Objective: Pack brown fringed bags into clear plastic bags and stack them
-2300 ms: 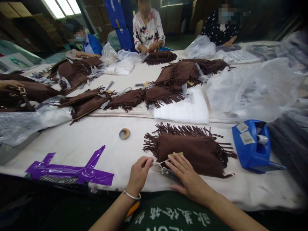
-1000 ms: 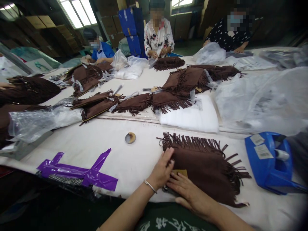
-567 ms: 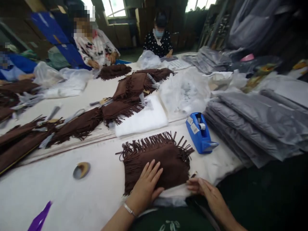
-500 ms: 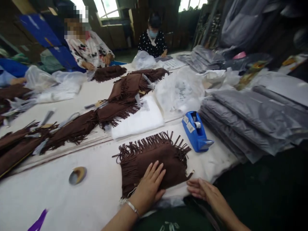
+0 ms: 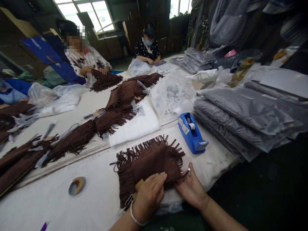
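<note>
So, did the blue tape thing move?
No. The blue tape dispenser stays just right of the corner of the white padded sheet, same as in the earlier pictures; only the view has swung.

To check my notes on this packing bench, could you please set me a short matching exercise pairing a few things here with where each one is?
Things:
1. left hand
2. right hand
3. blue tape dispenser
4. grey plastic bags

Places:
A. stacked at the table's right side
B. lying on the fringed brown suede piece
C. standing on the white table, beyond that piece
D. at that piece's cord end

Pairs: 1-B, 2-D, 3-C, 4-A
</note>
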Demonstrator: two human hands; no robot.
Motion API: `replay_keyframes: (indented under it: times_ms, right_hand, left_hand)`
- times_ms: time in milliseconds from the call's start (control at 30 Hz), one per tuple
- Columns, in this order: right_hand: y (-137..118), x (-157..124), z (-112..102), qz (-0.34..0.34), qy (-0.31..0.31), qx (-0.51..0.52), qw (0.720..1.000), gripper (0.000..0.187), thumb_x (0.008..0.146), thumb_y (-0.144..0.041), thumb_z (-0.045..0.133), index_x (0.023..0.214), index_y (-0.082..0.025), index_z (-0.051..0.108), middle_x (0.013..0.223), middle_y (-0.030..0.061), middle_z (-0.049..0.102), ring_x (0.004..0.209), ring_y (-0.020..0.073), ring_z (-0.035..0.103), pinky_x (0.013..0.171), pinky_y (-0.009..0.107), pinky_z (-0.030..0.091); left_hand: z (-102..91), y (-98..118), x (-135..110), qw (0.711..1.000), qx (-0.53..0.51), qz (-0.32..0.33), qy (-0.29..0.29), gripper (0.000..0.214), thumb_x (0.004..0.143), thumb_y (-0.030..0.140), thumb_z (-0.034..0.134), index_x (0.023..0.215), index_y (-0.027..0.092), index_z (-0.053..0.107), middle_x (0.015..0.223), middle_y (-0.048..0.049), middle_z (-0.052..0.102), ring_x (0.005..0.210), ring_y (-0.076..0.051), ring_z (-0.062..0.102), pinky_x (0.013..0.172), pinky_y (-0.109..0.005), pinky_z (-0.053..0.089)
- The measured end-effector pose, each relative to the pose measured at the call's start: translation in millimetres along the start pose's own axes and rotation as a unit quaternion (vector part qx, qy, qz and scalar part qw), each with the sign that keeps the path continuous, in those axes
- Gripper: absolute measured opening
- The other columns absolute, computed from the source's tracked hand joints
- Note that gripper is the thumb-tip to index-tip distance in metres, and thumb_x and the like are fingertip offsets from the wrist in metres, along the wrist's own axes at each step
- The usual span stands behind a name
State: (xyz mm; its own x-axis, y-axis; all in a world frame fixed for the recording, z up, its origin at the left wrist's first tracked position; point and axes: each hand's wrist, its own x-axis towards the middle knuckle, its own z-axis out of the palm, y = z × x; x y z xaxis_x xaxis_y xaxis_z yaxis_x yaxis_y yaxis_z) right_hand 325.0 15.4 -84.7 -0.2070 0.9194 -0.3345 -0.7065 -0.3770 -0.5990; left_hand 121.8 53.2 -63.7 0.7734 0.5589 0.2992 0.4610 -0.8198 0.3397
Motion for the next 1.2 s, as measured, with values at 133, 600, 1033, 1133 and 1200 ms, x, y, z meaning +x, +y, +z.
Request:
replay_keyframes:
  times_ms: [133,600,1033,1133,1200]
  right_hand:
    - [-4,24,5,0.006,0.015,0.032,0.999,0.050,0.085,-0.049,0.041,0.117,-0.013,0.057,0.112,0.0111,0.066,0.105,0.0241,0.060,0.093,0.044,0.046]
    - [-15,56,-9,-0.151,0.073,-0.115,0.979,0.065,0.091,-0.058,0.008,0.128,-0.025,0.049,0.132,0.0029,0.052,0.124,0.0193,0.045,0.103,0.048,0.035]
    - [-3,57,20,-0.172,-0.099,-0.797,0.571,0.069,0.083,-0.040,0.054,0.142,-0.019,0.025,0.150,0.0086,0.019,0.139,0.0235,0.012,0.112,0.050,0.015]
    - [-8,47,25,-0.122,-0.178,-0.751,0.624,0.059,0.089,-0.042,0.044,0.142,-0.026,0.025,0.151,0.0041,0.020,0.139,0.0230,0.013,0.113,0.050,0.014]
    - [-19,37,19,-0.094,-0.177,-0.656,0.727,0.048,0.092,-0.042,0.037,0.138,-0.028,0.035,0.148,0.0019,0.029,0.137,0.0234,0.020,0.113,0.049,0.015]
  left_hand:
    - [-1.2,5,-1,1.000,0.003,0.014,-0.025,0.057,0.084,0.005,0.038,0.139,0.016,0.029,0.129,-0.0105,0.054,0.119,-0.020,0.051,0.100,-0.039,0.047]
    - [-5.8,2,2,0.991,-0.057,0.044,-0.114,0.045,0.088,0.011,0.040,0.134,0.014,0.038,0.133,-0.0104,0.051,0.125,-0.020,0.044,0.106,-0.041,0.040]
    - [-64.8,-73,-111,0.775,-0.166,-0.562,0.237,0.040,0.084,0.049,0.049,0.110,0.021,0.058,0.097,-0.0063,0.068,0.094,-0.024,0.064,0.090,-0.042,0.049]
    - [-65.2,-83,-128,0.672,-0.318,-0.616,0.259,0.053,0.078,0.058,0.053,0.109,0.015,0.058,0.096,-0.0092,0.069,0.090,-0.025,0.066,0.085,-0.040,0.052]
    - [-68.6,-88,-131,0.606,-0.435,-0.612,0.263,0.055,0.077,0.054,0.057,0.112,0.012,0.055,0.104,-0.0126,0.067,0.095,-0.024,0.065,0.090,-0.038,0.051]
